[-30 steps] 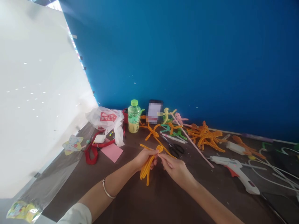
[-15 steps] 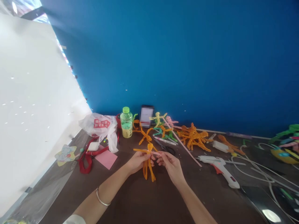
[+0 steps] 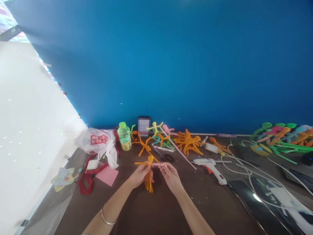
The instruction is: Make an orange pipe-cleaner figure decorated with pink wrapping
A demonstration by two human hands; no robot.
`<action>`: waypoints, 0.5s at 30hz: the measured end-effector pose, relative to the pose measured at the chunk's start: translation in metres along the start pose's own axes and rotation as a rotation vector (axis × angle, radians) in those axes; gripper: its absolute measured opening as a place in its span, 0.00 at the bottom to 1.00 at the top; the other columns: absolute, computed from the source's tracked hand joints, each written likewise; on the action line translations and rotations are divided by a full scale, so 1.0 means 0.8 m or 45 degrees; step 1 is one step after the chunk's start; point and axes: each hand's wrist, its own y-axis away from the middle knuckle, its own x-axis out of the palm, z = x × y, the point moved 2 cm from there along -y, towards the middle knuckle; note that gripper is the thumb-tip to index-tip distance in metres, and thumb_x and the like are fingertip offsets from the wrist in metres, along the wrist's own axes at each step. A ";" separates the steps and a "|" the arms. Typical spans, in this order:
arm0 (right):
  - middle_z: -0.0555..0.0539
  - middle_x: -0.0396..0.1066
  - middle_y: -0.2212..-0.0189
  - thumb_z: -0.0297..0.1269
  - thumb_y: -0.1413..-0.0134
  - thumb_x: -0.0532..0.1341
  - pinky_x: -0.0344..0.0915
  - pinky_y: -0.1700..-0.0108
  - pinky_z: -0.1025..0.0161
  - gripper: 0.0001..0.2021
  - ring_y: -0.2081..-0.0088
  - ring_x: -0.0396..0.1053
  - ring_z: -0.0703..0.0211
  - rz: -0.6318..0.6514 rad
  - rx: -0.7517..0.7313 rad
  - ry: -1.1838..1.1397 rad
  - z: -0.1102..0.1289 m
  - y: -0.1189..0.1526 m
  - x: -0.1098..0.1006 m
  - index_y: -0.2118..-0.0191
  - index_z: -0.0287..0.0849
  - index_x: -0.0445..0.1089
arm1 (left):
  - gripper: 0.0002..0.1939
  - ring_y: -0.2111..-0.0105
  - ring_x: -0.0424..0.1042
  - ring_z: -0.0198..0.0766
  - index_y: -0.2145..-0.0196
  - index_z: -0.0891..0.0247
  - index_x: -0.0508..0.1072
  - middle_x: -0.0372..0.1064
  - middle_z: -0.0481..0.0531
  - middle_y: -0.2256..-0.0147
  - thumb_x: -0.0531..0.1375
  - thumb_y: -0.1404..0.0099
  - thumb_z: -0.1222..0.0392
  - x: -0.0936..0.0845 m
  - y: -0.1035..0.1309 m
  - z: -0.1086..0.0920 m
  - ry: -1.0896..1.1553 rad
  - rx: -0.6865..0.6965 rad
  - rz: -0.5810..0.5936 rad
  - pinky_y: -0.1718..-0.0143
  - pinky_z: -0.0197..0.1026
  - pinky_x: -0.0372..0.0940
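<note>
In the head view, the orange figure (image 3: 148, 183) is between your two hands, raised above the near part of the table (image 3: 156, 215). Your left hand (image 3: 141, 174) is the nearer to it: thumb and fingers are closed on the figure just under its round head, which pokes out on the far side of the grip. The figure's long axis runs far to near, its loose strands hanging toward you, while one straight arm sticks out to the left.

The pink strip (image 3: 157, 164) lies crosswise to that axis. It runs left to right from the figure's neck to your right hand (image 3: 171, 175), whose thumb and fingertips pinch its right end. So the figure lies directly left of your right fingertips, with the strip bridging the gap. At this size, you can't fairly tell whether the strip wraps the neck or only presses against it.

The scissors (image 3: 162, 157) lie just beyond your right hand; the glue gun (image 3: 215, 169) lies farther right, apart from both hands.
</note>
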 end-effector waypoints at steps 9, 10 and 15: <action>0.46 0.72 0.68 0.45 0.55 0.61 0.66 0.59 0.58 0.11 0.66 0.70 0.58 0.025 -0.012 0.099 0.005 -0.003 -0.006 0.69 0.43 0.67 | 0.15 0.89 0.41 0.22 0.68 0.62 0.60 0.48 0.38 0.85 0.55 0.43 0.47 0.005 0.000 -0.003 0.034 -0.053 -0.027 0.88 0.27 0.38; 0.45 0.72 0.66 0.46 0.53 0.60 0.66 0.59 0.57 0.12 0.65 0.71 0.57 0.009 -0.045 0.117 0.011 -0.003 -0.007 0.68 0.42 0.67 | 0.14 0.89 0.41 0.22 0.69 0.61 0.59 0.49 0.38 0.85 0.55 0.43 0.48 0.003 -0.002 -0.005 0.114 -0.032 -0.044 0.88 0.27 0.39; 0.42 0.71 0.65 0.45 0.45 0.51 0.67 0.63 0.54 0.13 0.65 0.71 0.53 -0.133 -0.493 0.437 0.075 0.036 -0.020 0.62 0.43 0.66 | 0.11 0.85 0.54 0.23 0.69 0.62 0.59 0.57 0.42 0.80 0.60 0.45 0.59 -0.002 -0.002 -0.013 0.397 0.148 -0.122 0.81 0.30 0.55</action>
